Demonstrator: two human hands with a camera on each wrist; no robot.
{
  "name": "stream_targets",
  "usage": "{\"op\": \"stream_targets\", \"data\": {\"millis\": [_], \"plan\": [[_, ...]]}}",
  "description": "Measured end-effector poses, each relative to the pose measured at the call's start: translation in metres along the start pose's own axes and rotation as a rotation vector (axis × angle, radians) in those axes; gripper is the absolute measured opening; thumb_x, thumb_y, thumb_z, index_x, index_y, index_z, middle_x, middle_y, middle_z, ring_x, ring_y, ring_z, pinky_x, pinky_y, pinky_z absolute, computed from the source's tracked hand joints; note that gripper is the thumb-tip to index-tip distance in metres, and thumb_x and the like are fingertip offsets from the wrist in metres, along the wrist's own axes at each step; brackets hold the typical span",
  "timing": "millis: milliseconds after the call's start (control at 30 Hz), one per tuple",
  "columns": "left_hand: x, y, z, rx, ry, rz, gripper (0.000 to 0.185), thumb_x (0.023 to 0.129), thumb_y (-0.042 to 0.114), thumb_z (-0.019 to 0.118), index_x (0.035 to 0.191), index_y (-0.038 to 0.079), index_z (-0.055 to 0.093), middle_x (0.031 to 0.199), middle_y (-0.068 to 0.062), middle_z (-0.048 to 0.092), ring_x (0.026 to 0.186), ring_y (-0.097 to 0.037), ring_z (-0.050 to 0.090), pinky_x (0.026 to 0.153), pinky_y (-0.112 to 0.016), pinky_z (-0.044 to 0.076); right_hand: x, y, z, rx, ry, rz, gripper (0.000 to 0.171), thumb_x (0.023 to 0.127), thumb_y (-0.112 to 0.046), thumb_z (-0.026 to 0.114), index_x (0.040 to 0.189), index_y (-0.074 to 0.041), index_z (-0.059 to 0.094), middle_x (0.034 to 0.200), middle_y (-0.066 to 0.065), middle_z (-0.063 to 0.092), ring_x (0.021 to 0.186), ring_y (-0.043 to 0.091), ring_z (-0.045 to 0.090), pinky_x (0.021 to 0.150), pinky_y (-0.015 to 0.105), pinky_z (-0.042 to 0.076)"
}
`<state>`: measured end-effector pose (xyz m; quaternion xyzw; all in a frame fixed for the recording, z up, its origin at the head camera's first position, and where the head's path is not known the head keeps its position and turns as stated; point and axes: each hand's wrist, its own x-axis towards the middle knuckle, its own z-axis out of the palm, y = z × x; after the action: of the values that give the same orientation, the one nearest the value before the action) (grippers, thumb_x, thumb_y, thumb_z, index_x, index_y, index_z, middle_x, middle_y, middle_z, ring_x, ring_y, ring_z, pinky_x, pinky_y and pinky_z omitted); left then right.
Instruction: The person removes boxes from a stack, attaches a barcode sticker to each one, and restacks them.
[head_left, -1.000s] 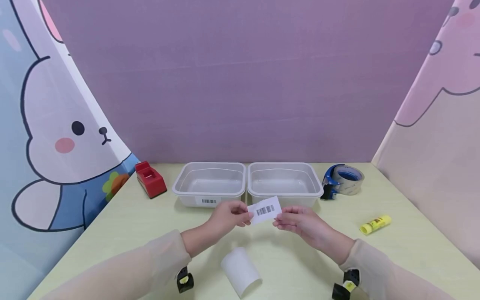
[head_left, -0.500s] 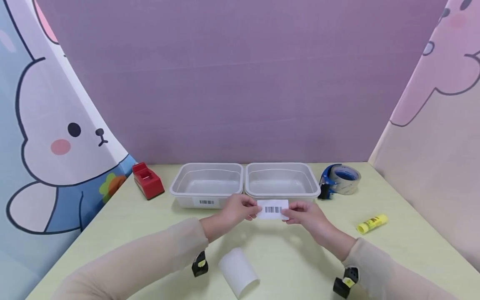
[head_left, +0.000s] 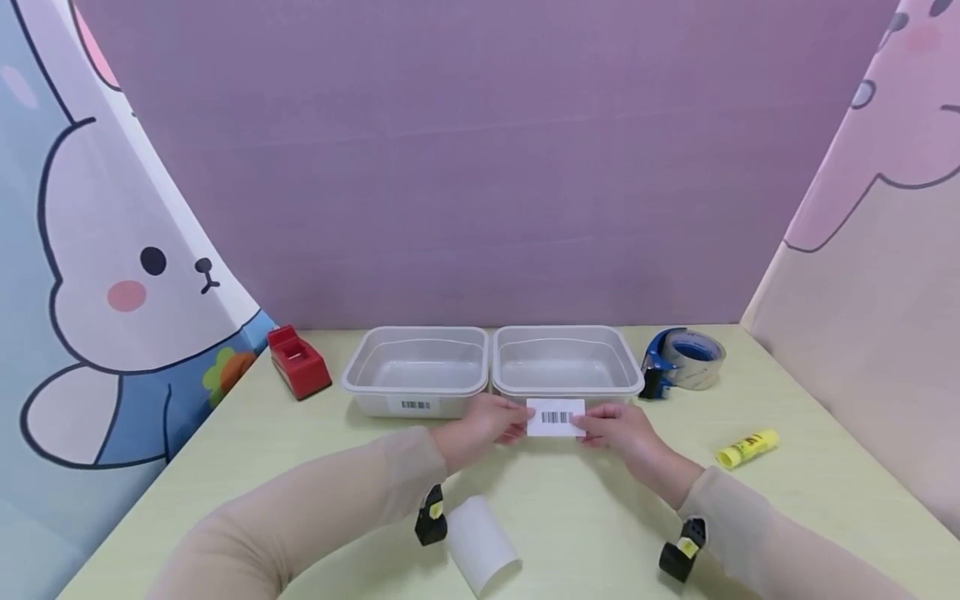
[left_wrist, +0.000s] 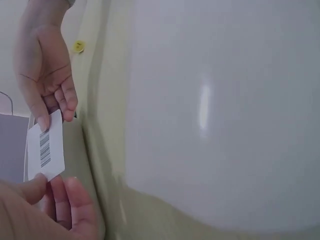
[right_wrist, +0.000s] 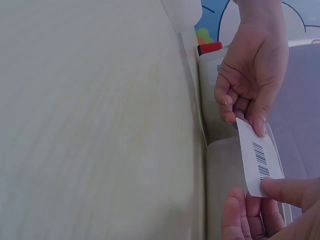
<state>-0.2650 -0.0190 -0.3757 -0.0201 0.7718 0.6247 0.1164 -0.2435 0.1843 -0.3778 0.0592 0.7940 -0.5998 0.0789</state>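
Observation:
Between both hands a small white barcode label (head_left: 556,417) is stretched flat, just in front of the right-hand white plastic tub (head_left: 567,360). My left hand (head_left: 487,425) pinches its left end between thumb and fingers. At the other end my right hand (head_left: 619,431) pinches it the same way. In the left wrist view the label (left_wrist: 46,150) spans the gap between the two thumbs. The right wrist view shows the label (right_wrist: 258,159) close to the tub's wall; whether it touches is unclear. A second tub (head_left: 416,360) on the left bears a barcode label (head_left: 416,405) on its front.
A curled white sheet (head_left: 483,546) lies near the table's front. At the left stands a red tape dispenser (head_left: 299,363). A blue-handled dispenser with a clear tape roll (head_left: 693,359) stands right of the tubs, and a yellow glue stick (head_left: 747,448) lies at the right.
Both hands have carried the label rightward to the front of the right tub. It was tilted a second ago and is now level. The right fingers have moved further onto its end.

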Motion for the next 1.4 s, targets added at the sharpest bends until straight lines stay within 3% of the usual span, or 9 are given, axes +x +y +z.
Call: {"op": "stream_targets", "data": {"millis": [467,633,967,1400], "plan": [[0.002,0.005,0.019,-0.022,0.130,-0.062,0.018,0.085,0.010,0.073,0.092,-0.006,0.072,0.067,-0.013,0.069,0.047,-0.008,0.055,0.045,-0.018,0.051,0.011,0.003,-0.004,0.062,0.029,0.039,0.030,0.089,-0.009,0.068,0.108,0.014,0.061,0.079,0.005,0.070,0.067,0.012,0.065,0.066,0.024,0.057],[0.001,0.003,0.022,-0.039,0.127,-0.037,0.019,0.086,0.011,0.072,0.094,-0.006,0.071,0.076,-0.017,0.071,0.049,-0.008,0.056,0.048,-0.020,0.053,0.013,0.006,-0.005,0.093,0.027,0.041,0.029,0.089,-0.007,0.067,0.108,0.014,0.061,0.074,0.003,0.069,0.066,0.011,0.064,0.064,0.022,0.056],[0.005,0.001,0.027,-0.075,0.152,-0.035,0.021,0.085,0.010,0.072,0.095,-0.008,0.070,0.073,-0.018,0.071,0.045,-0.007,0.056,0.046,-0.020,0.053,0.014,0.009,-0.006,0.108,0.042,0.053,0.032,0.090,-0.011,0.068,0.111,0.012,0.059,0.081,0.005,0.069,0.068,0.011,0.065,0.065,0.023,0.055],[0.010,-0.003,0.025,-0.152,0.103,-0.038,0.019,0.087,0.002,0.068,0.099,-0.012,0.067,0.071,-0.015,0.070,0.047,-0.006,0.057,0.047,-0.018,0.053,0.022,0.011,-0.004,0.127,0.082,0.056,0.039,0.090,-0.020,0.069,0.112,0.011,0.061,0.075,0.001,0.069,0.066,0.011,0.066,0.065,0.023,0.055]]}}
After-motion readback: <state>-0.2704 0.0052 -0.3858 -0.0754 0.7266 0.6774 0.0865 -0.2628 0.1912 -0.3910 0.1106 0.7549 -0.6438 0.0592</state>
